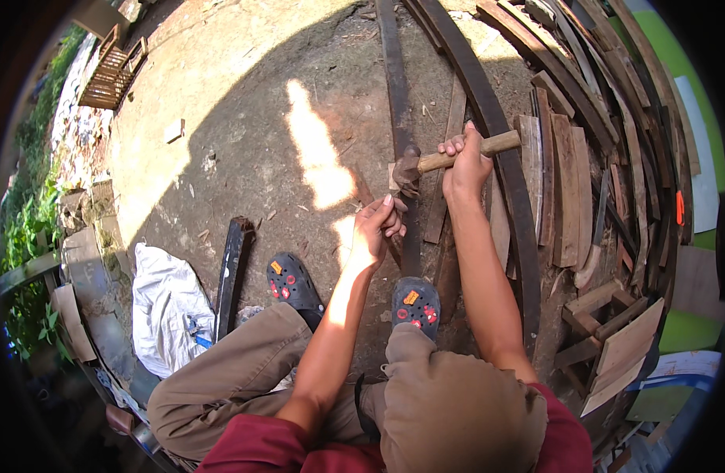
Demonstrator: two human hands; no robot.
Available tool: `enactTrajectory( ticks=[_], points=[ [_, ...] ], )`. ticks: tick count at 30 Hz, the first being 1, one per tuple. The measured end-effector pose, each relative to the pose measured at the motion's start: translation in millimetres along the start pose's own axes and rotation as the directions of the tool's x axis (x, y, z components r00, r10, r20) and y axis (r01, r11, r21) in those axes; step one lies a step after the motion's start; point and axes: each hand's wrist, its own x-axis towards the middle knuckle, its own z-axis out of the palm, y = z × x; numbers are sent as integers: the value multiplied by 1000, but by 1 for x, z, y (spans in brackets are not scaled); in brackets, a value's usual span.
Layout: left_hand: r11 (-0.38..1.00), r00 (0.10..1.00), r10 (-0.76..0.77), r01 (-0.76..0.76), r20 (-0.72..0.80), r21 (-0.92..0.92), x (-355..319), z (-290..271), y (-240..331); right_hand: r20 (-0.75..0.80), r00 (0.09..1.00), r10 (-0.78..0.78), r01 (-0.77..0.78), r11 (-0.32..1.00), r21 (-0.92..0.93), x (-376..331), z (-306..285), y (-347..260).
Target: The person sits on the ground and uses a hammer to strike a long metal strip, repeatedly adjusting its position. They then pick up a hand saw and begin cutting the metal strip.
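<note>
The hammer [436,162] is near the middle of the view, its dark head over a long, narrow dark beam [392,71] that lies on the ground, its wooden handle slanting up to the right. The right hand [469,169] is clenched around that handle, thumb along it, with the butt end sticking out past the grip. The left hand [372,227] sits just below the hammer's head, fingers bunched together by the beam; whether they pinch something small, such as a nail, I cannot tell. A small pale bit of wood [392,176] shows right beside the head. The step in hand looks like hammer work at one spot on the beam, the left hand guiding or steadying there; the next move would call for a controlled stroke, with the left fingertips well clear of the head. Nearer the body, the right shoe [415,303] appears to be set on the beam, perhaps pinning it, while the left shoe [294,284] is on the ground [252,173]. Farther out, a dark wooden block [232,272] lies beside a white sack [167,303] on the left, curved-looking planks [567,189] crowd the right, and a slatted crate [110,79] stands at upper left.
</note>
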Motion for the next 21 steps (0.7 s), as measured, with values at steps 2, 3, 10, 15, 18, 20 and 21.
enactTrajectory(
  ticks=[2, 3, 10, 15, 18, 20, 21],
  points=[
    [999, 997, -34, 32, 69, 26, 2, -16, 4, -18, 998, 58, -58, 998, 38, -7, -10, -2],
    [997, 995, -64, 61, 79, 42, 2, -24, 7, -51, 994, 93, -90, 995, 54, -11, -11, -4],
    [986, 983, -49, 19, 179, 168, -7, -27, 27, -65, 954, 292, -265, 926, 270, -25, -28, -25],
    [906, 941, -126, -19, 313, 424, -9, -26, 42, -28, 994, 110, -105, 983, 150, -46, -15, -43],
    [954, 935, -95, -13, 343, 300, -11, -33, 42, 119, 990, -70, 79, 994, -74, -53, -18, -43],
    [995, 955, 50, -74, 292, 69, -7, -42, 42, 195, 967, -163, 206, 952, -228, -58, -18, -47],
    [977, 962, 178, -197, 206, 76, -1, -42, 50, 203, 959, -199, 255, 919, -301, -58, -19, -50]
  ],
)
